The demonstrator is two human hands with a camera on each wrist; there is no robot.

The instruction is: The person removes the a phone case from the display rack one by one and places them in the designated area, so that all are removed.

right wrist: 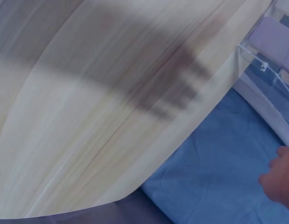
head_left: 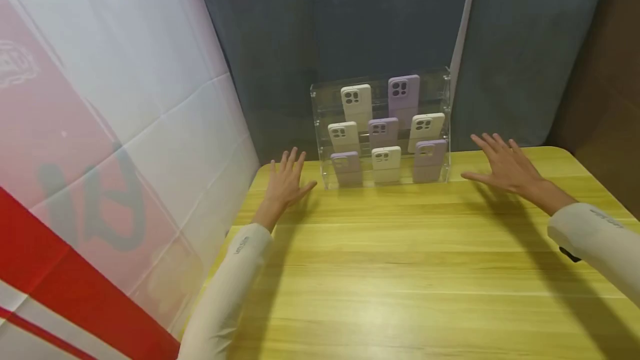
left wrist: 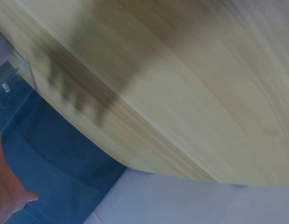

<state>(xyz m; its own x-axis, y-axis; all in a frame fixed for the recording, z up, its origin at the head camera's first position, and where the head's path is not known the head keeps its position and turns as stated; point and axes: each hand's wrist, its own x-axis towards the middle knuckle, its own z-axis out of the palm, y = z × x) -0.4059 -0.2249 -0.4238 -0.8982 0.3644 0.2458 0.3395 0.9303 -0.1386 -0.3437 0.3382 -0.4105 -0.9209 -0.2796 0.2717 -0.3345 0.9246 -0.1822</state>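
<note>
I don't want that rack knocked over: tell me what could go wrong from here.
The left hand and right hand are spread either side of the clear rack; a sweep might bump it. It stands far back on the table, so a push could tip it. The phones or cases sit in close tiers; lifting one might disturb another.

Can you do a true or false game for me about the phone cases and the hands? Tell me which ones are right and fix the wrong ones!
1. The clear stand has three rows of phone cases. True.
2. The top row has three cases. False: it has two, a white case and a purple case.
3. The middle case in the bottom row is white. True.
4. The left hand and the right hand each point a thumb towards the stand. True.
5. The right hand is holding a case. False: it holds nothing.
</note>
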